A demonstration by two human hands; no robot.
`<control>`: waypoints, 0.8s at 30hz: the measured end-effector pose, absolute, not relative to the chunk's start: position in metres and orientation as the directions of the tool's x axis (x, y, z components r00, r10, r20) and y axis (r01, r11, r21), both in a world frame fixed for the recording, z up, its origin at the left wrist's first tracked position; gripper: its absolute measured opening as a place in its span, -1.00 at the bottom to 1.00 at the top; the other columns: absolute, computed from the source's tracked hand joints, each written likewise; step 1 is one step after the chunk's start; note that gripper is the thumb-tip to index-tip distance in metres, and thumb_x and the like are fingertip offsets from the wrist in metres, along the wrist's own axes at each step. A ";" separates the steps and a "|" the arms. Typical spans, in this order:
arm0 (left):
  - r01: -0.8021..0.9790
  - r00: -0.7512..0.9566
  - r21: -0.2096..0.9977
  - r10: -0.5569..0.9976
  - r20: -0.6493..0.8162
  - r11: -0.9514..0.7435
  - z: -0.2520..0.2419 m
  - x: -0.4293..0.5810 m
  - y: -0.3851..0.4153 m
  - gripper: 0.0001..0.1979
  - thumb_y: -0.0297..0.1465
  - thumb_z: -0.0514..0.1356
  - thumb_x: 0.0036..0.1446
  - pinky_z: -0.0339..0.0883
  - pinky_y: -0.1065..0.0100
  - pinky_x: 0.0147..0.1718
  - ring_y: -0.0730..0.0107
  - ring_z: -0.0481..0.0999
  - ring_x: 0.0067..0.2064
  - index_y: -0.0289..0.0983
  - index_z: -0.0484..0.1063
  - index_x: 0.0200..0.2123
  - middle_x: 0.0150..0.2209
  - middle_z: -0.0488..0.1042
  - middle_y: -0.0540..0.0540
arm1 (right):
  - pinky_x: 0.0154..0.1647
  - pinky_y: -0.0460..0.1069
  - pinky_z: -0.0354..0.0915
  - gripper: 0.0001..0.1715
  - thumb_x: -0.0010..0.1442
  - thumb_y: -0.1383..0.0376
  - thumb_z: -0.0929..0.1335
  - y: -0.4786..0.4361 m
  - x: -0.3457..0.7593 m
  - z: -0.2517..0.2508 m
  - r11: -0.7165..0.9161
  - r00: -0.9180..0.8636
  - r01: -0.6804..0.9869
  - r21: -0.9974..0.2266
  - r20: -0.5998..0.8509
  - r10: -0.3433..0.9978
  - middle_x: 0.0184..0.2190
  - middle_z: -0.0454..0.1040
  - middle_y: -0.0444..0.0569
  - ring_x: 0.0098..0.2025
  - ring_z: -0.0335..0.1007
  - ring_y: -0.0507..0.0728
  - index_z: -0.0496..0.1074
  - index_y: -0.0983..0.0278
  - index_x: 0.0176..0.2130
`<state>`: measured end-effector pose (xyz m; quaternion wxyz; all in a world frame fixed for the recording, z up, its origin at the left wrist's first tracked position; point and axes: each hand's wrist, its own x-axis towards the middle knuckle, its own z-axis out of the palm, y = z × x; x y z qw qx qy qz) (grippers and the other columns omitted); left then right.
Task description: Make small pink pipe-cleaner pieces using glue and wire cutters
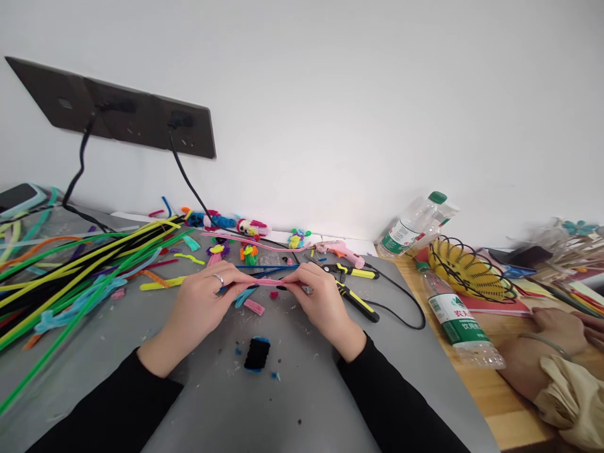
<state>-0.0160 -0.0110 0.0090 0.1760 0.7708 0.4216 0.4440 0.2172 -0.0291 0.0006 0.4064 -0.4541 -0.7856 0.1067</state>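
Between my two hands a short pink pipe cleaner strip (270, 282) is stretched level above the grey mat (212, 402). My left hand (207, 296), with a ring on one finger, pinches its left end. The right end is pinched by the fingertips of my right hand (321, 299). Just below lie a pink piece (254, 306) and light blue pieces (244, 297) of pipe cleaner. Closer to me rests a small black fuzzy block (257, 354) with blue edges. Beyond my right hand are yellow-and-black pliers (357, 301) and a pink glue gun (342, 250).
Long pipe cleaners (94, 270) in many colours spread across the left side. Small fuzzy figures (252, 228) line the wall. Plastic bottles (460, 321) and a yellow wire-rimmed basket (467, 270) stand or lie on the right, near another person's hand (557, 327). A black cable (419, 308) loops over the mat.
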 end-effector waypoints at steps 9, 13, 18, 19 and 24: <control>0.498 0.238 0.742 0.894 0.381 -0.449 0.011 -0.018 -0.004 -0.76 -0.19 0.21 0.13 0.41 0.33 -0.43 0.24 0.57 -0.43 -0.10 0.65 -0.44 -0.46 0.66 -0.02 | -0.34 -0.01 0.32 -0.69 0.45 0.31 0.33 -0.028 0.220 0.005 0.584 -0.253 0.621 -0.523 0.571 0.781 -0.49 0.48 -0.07 -0.36 0.39 0.13 0.61 0.19 -0.31; 0.440 0.355 0.736 0.852 0.384 -0.515 0.015 -0.024 0.001 -0.75 -0.21 0.21 0.17 0.43 0.33 -0.39 0.28 0.56 -0.44 -0.08 0.65 -0.46 -0.46 0.65 0.01 | -0.35 -0.01 0.29 -0.65 0.47 0.27 0.32 -0.028 0.221 0.007 0.615 -0.283 0.617 -0.491 0.591 0.755 -0.51 0.45 -0.08 -0.37 0.35 0.12 0.60 0.20 -0.32; 0.433 0.392 0.647 0.777 0.492 -0.628 0.009 -0.025 0.000 -0.78 -0.21 0.23 0.25 0.50 0.29 -0.23 0.23 0.63 -0.30 -0.08 0.68 -0.31 -0.32 0.70 -0.02 | -0.36 -0.01 0.27 -0.66 0.47 0.31 0.31 -0.026 0.222 0.006 0.658 -0.318 0.607 -0.445 0.623 0.714 -0.49 0.46 -0.06 -0.38 0.32 0.12 0.59 0.23 -0.32; 0.434 0.401 0.619 0.756 0.518 -0.655 0.007 -0.024 0.000 -0.78 -0.20 0.23 0.27 0.51 0.28 -0.18 0.21 0.64 -0.23 -0.08 0.69 -0.26 -0.27 0.71 -0.03 | -0.36 -0.01 0.26 -0.66 0.47 0.31 0.32 -0.027 0.222 0.006 0.661 -0.320 0.607 -0.441 0.626 0.711 -0.49 0.46 -0.06 -0.38 0.31 0.12 0.58 0.24 -0.33; 0.432 0.453 0.492 0.653 0.606 -0.756 -0.001 -0.019 -0.003 -0.73 -0.22 0.16 0.40 0.54 0.27 -0.16 0.22 0.66 -0.20 -0.11 0.68 -0.16 -0.24 0.72 -0.06 | -0.33 -0.02 0.27 -0.69 0.46 0.34 0.32 -0.030 0.218 0.005 0.660 -0.342 0.610 -0.439 0.605 0.719 -0.48 0.45 -0.08 -0.36 0.34 0.11 0.58 0.23 -0.30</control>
